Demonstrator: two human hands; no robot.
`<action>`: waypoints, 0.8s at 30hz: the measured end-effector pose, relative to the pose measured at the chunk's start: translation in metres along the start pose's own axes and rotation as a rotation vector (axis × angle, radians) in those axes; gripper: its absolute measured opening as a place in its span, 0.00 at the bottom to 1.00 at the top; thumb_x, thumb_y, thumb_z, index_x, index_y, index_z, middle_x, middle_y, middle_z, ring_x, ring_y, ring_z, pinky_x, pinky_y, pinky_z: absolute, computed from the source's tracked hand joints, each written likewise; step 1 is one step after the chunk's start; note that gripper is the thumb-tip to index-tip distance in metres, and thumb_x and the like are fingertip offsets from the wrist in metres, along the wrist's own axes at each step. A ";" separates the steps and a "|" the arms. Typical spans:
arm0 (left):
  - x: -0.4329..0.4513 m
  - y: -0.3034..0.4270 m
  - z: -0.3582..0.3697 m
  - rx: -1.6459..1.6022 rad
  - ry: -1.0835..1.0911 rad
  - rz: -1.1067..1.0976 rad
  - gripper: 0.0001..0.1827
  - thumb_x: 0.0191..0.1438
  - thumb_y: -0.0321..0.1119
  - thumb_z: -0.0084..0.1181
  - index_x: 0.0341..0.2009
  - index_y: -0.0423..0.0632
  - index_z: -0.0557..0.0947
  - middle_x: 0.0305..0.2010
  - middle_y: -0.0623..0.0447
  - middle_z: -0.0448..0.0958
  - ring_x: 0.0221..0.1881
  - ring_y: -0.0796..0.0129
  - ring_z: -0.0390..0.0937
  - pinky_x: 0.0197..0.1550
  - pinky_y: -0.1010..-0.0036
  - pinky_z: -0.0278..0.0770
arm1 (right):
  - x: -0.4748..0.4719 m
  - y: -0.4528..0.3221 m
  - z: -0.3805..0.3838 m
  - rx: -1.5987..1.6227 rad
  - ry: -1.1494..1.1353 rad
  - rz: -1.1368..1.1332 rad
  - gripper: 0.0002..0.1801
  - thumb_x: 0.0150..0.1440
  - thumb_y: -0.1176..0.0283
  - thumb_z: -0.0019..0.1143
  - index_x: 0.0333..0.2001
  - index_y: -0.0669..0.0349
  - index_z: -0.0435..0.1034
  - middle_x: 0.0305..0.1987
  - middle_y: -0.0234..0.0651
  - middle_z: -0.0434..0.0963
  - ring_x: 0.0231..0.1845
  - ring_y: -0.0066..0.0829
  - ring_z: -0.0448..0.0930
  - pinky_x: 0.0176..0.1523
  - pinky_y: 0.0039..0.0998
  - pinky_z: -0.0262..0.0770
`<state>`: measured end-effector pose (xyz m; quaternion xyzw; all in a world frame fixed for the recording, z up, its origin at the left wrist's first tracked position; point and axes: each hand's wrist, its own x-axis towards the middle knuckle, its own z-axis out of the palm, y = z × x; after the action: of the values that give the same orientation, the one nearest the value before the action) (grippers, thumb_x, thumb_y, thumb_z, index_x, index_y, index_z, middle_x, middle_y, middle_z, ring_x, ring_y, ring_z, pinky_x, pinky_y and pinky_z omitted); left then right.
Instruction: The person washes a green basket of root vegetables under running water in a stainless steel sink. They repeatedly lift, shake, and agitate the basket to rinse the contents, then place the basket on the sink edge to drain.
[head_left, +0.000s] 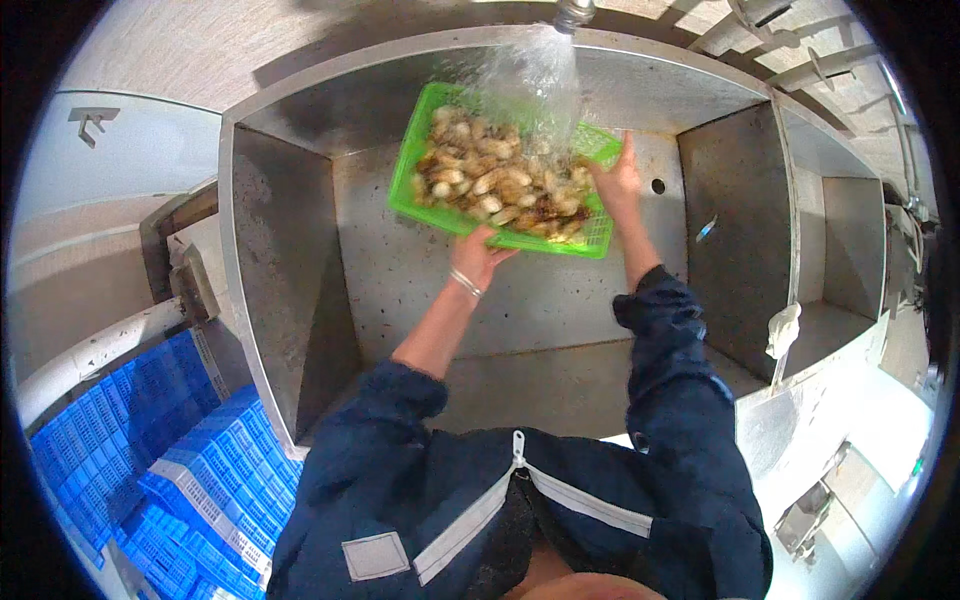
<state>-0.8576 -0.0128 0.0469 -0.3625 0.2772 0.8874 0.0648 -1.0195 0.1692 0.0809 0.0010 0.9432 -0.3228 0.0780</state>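
Observation:
Over a deep stainless-steel sink (540, 315), my two hands hold a green plastic basket (442, 217), which is tilted. Brownish-white food pieces (502, 180), blurred and perhaps shellfish or mushrooms, fill much of it. My left hand (476, 259) grips the near long edge, its thumb on the rim and a pale band on the wrist. My right hand (619, 184) holds the right end, fingers along the outer side. Water (536, 82) pours from the tap (574, 13) at the top onto the basket's far part. The undersides of both hands' grip are partly hidden.
A drain hole (658, 186) lies in the sink floor right of my right hand. Another sink basin (851, 247) adjoins on the right, with a pale cloth or glove (784, 330) on the divider. Stacked blue plastic crates (217, 480) stand at the lower left. Dark specks dot the sink floor.

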 end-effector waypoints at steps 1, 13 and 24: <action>-0.018 0.005 -0.002 0.068 0.113 -0.013 0.14 0.52 0.27 0.39 0.42 0.32 0.65 0.43 0.38 0.67 0.46 0.48 0.68 0.49 0.55 0.70 | -0.002 0.020 0.027 0.204 -0.013 0.007 0.44 0.47 0.60 0.55 0.62 0.59 0.40 0.60 0.52 0.56 0.59 0.43 0.61 0.57 0.37 0.59; 0.004 0.043 -0.052 0.011 0.168 -0.037 0.21 0.48 0.26 0.42 0.47 0.33 0.59 0.49 0.34 0.61 0.47 0.44 0.66 0.49 0.51 0.69 | -0.030 0.020 0.093 0.148 -0.312 0.253 0.14 0.44 0.74 0.45 0.36 0.70 0.66 0.29 0.42 0.74 0.30 0.31 0.72 0.32 0.34 0.66; -0.018 0.025 -0.008 -0.124 0.180 -0.133 0.25 0.51 0.26 0.39 0.54 0.34 0.51 0.53 0.34 0.56 0.51 0.42 0.62 0.49 0.54 0.70 | -0.057 0.027 0.052 0.522 -0.050 0.041 0.16 0.42 0.70 0.47 0.34 0.70 0.68 0.24 0.47 0.74 0.24 0.34 0.74 0.27 0.33 0.68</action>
<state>-0.8479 -0.0363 0.0656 -0.4617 0.2018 0.8605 0.0756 -0.9540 0.1617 0.0321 0.0320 0.8257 -0.5533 0.1049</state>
